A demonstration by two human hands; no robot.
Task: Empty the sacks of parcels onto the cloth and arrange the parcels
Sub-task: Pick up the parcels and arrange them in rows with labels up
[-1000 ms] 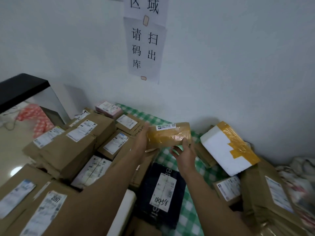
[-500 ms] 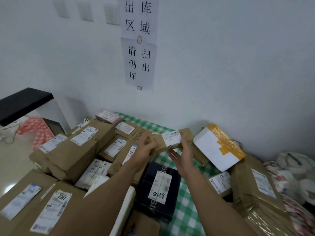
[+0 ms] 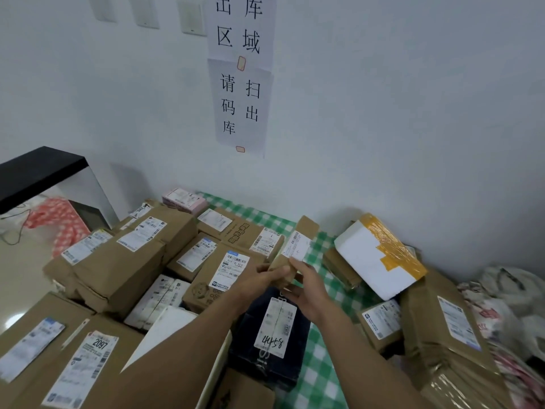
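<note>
A small brown cardboard parcel [image 3: 300, 240] with a white label is held over the green-and-white checked cloth [image 3: 320, 358], its far end pointing toward the wall. My left hand [image 3: 262, 277] grips its near end from the left. My right hand [image 3: 308, 286] holds the near end from the right, fingers around it. Just below my hands lies a dark blue parcel [image 3: 271, 338] marked 4458.
Several brown parcels [image 3: 124, 258] with labels are packed on the left. A white foam box [image 3: 377, 256] with yellow tape leans on more brown parcels [image 3: 442, 329] at the right. A pink parcel [image 3: 184, 199] sits by the wall. Crumpled sacks [image 3: 507, 302] lie far right. A black-topped cabinet [image 3: 38, 169] stands left.
The small parcel has been turned from lying crosswise between my hands to pointing away toward the wall, with its label now up. The view has tilted up a little.
</note>
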